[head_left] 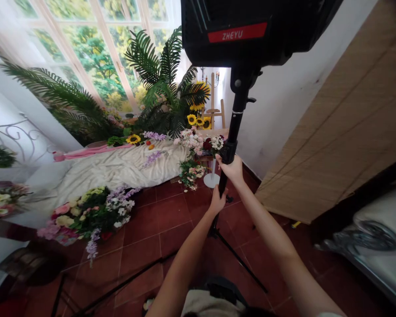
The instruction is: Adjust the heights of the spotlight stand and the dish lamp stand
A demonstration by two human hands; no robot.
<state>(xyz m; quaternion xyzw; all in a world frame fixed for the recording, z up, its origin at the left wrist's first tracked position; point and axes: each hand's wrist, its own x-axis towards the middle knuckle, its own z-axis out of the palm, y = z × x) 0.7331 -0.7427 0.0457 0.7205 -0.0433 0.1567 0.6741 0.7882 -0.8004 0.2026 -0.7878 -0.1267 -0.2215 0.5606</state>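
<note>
A black light stand (236, 125) rises in front of me, tilted a little to the right. On its top sits a large black studio light (237, 48) with a red label reading ZHEYU. My right hand (232, 169) is closed round the pole just below a black clamp collar. Lower down, my left hand (218, 200) grips the same pole, beside a small dark knob (229, 199). The stand's thin legs (242, 262) spread over the floor. Parts of the fingers of both hands are hidden behind the pole.
A bed with a rumpled cream cloth (119, 171) lies under the window, with palm leaves (143, 57) and sunflowers (192, 119) around it. Flower bunches (82, 211) stand at its front. A bamboo blind (333, 114) hangs at right, near an ornate silver seat (376, 237). Another black leg (125, 281) crosses the tiles.
</note>
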